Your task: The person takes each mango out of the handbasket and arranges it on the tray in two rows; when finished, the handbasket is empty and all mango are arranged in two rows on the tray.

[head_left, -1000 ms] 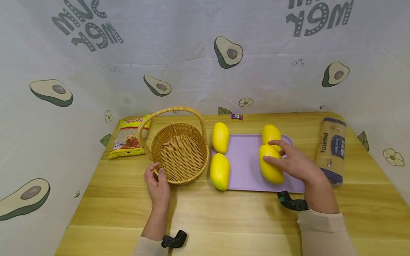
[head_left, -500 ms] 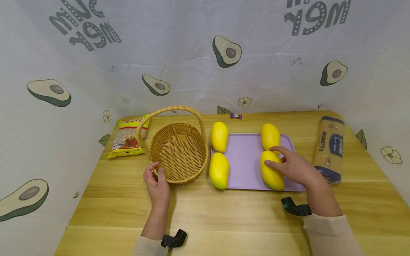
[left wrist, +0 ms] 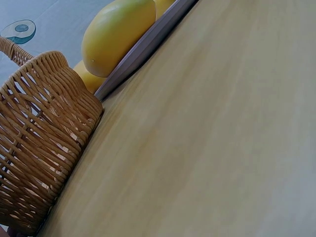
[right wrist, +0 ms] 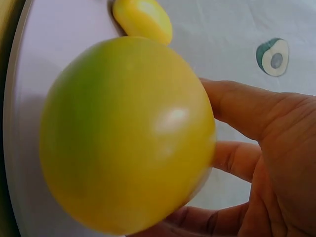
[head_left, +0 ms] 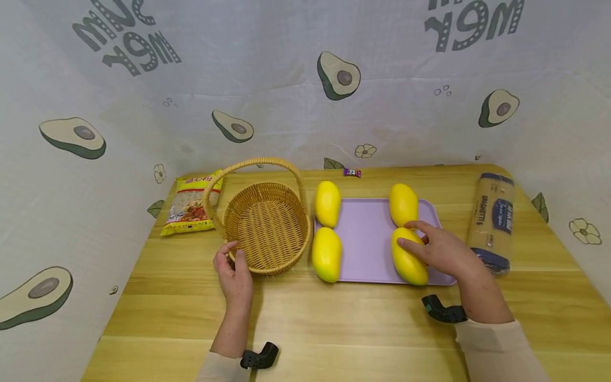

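On the right side of the lilac tray, my right hand grips a yellow mango between thumb and fingers. Its greenish end faces the right wrist camera and overlaps the tray's front edge in the head view. Right behind it lies another mango. Along the tray's left edge are a back mango and a front mango. My left hand holds the front-left rim of the handled wicker basket, which has nothing inside; the left wrist view mostly shows the basket's woven side.
A yellow food packet lies left of the basket. To the right of the tray is a spaghetti pack. One small purple wrapped candy sits at the table's back edge, before a printed curtain.
My right hand has brought its mango toward the table's front and slightly right, away from overlapping the mango behind. My left hand and the basket stay put.
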Available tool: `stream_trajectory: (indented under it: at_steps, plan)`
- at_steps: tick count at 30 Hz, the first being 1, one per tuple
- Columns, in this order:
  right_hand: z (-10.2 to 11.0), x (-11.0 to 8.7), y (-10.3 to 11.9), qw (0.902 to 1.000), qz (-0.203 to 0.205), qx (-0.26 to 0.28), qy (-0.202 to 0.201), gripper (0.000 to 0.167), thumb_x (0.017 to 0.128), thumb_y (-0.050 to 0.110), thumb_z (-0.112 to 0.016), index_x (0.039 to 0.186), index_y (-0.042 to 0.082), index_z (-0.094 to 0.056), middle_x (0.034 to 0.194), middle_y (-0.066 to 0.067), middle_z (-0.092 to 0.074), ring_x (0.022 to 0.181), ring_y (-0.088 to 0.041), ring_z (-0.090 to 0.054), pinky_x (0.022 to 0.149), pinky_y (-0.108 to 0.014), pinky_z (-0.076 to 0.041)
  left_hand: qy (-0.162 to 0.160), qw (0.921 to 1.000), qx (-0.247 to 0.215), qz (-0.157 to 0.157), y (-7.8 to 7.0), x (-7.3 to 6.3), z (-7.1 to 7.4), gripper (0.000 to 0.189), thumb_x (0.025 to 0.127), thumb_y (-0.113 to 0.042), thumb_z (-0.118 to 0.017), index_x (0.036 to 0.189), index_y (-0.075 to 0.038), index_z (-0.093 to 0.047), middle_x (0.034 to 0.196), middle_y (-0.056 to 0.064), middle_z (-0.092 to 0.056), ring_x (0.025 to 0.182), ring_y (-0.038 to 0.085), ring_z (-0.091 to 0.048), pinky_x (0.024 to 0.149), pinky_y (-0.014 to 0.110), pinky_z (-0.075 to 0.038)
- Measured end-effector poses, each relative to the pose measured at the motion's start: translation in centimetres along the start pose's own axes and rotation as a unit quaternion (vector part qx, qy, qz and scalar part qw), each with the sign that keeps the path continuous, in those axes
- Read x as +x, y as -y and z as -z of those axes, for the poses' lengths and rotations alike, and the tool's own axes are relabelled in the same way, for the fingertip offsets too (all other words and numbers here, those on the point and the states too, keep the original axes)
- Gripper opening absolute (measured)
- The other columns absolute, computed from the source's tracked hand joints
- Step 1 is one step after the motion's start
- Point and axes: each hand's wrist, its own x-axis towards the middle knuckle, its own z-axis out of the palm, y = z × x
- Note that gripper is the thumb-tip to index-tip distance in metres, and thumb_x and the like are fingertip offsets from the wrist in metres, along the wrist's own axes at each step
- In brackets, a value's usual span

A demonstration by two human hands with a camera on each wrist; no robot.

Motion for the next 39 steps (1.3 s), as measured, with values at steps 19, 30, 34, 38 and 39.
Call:
stream_trajectory:
  at_steps: [19, 30, 34, 38, 39]
  plan:
    - [0.1, 0.0, -0.7, 0.9999, -0.001, -0.004, 0.013, 0.078, 0.100, 0.063, -0.049, 0.152, 0.006, -0.037, 0.123, -0.033, -0.060, 0.088, -0.029, -0.061, 0.068, -0.035, -0.048, 0.005, 1.0000, 0.006, 0.004, -0.2, -0.1, 0.1, 0.028, 0.102, -0.013, -0.049, 0.127, -0.002, -0.055, 0.122, 0.003, -0.040, 0.089, 0.015, -0.039, 0.076, 0.025, -0.034]
    - [0.9, -0.5, -0.7, 0.9996, -0.008, -0.024, 0.009, 0.083, 0.099, 0.065, -0.047, 0.155, 0.005, -0.033, 0.136, -0.039, -0.051, 0.107, -0.047, -0.060, 0.077, -0.050, -0.052, 0.014, 0.9998, 0.002, 0.013, -0.2, 0.0, 0.0, 0.029, 0.103, -0.015, -0.048, 0.129, -0.004, -0.054, 0.126, 0.003, -0.039, 0.090, 0.014, -0.039, 0.076, 0.025, -0.035]
    - [0.7, -1.1, -0.2, 0.9991, 0.010, -0.037, -0.021, 0.083, 0.099, 0.063, -0.050, 0.155, 0.003, -0.034, 0.140, -0.041, -0.049, 0.117, -0.054, -0.056, 0.086, -0.061, -0.050, 0.013, 0.9997, 0.004, 0.020, -0.1, 0.0, 0.1, 0.029, 0.104, -0.015, -0.047, 0.130, -0.004, -0.053, 0.130, 0.004, -0.039, 0.088, 0.014, -0.041, 0.074, 0.024, -0.036]
    - [0.2, -2.1, 0.6, 0.9954, 0.038, -0.051, -0.072, 0.082, 0.098, 0.059, -0.056, 0.154, 0.002, -0.038, 0.144, -0.041, -0.046, 0.127, -0.059, -0.048, 0.096, -0.071, -0.044, 0.008, 0.9998, 0.002, 0.020, -0.3, -0.1, 0.1, 0.028, 0.104, -0.014, -0.048, 0.129, -0.003, -0.054, 0.130, 0.005, -0.039, 0.089, 0.013, -0.041, 0.074, 0.023, -0.036]
    - [0.0, -2.4, 0.9, 0.9937, 0.045, -0.054, -0.087, 0.081, 0.098, 0.058, -0.057, 0.154, 0.002, -0.039, 0.145, -0.041, -0.045, 0.128, -0.060, -0.045, 0.097, -0.073, -0.041, 0.005, 0.9999, -0.001, 0.016, -0.4, -0.1, 0.1, 0.027, 0.103, -0.013, -0.049, 0.128, -0.002, -0.055, 0.130, 0.005, -0.038, 0.088, 0.013, -0.041, 0.075, 0.023, -0.036]
